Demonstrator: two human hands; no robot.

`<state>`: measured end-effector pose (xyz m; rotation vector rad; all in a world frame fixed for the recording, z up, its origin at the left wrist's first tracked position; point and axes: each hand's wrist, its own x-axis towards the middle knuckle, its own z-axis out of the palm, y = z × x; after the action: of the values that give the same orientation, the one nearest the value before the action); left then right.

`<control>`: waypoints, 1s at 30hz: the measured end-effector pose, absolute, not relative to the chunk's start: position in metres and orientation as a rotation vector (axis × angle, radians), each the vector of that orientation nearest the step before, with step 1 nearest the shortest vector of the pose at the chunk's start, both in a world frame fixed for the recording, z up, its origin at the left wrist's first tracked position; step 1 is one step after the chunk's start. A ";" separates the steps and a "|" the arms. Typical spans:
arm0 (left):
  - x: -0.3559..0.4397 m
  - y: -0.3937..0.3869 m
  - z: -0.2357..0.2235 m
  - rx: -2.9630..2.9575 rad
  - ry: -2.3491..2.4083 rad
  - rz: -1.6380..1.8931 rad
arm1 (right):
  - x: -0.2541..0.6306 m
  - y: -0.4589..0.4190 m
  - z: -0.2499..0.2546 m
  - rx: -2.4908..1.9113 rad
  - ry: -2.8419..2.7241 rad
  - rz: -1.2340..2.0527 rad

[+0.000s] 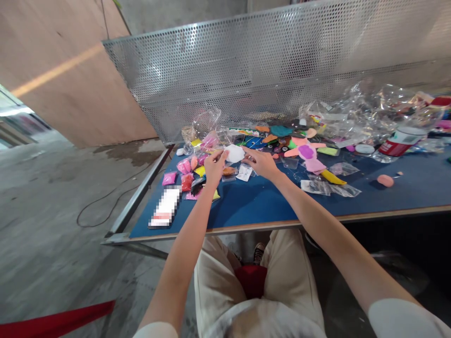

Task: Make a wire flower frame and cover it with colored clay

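A flat white piece of modelling clay (235, 153) with a rounded, uneven outline is held up between my two hands over the blue table. My left hand (215, 166) pinches its left edge between thumb and fingers. From the other side, my right hand (260, 163) grips the right edge, its fingers bent and partly hidden. Just below the clay are a small brown piece in a clear bag (229, 171) and a white printed packet (244, 172). Small pink, red and yellow clay packets (186, 180) lie left of my left hand.
A pixelated phone-like slab (165, 207) lies at the table's (253, 206) front left. Pink and purple clay shapes (310, 157) and a yellow piece (333, 178) are to the right. Farther right stand a red-labelled container (400, 142) and crumpled clear plastic (377, 110). A perforated metal panel (225, 70) rises behind.
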<state>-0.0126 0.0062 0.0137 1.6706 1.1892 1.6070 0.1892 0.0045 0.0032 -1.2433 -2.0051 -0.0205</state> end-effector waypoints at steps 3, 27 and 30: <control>-0.015 0.004 0.017 1.853 1.247 1.659 | 0.192 0.006 0.005 -1.287 -1.978 -0.018; -0.006 0.012 0.005 1.482 1.235 1.415 | 0.182 0.010 -0.004 -1.181 -1.533 0.378; -0.008 0.015 0.005 1.461 1.215 1.459 | 0.181 0.009 -0.005 -1.161 -1.535 0.380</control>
<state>-0.0081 0.0154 0.0050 1.4612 1.2150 1.4591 0.1815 0.0086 -0.0045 -1.1612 -1.5348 0.3801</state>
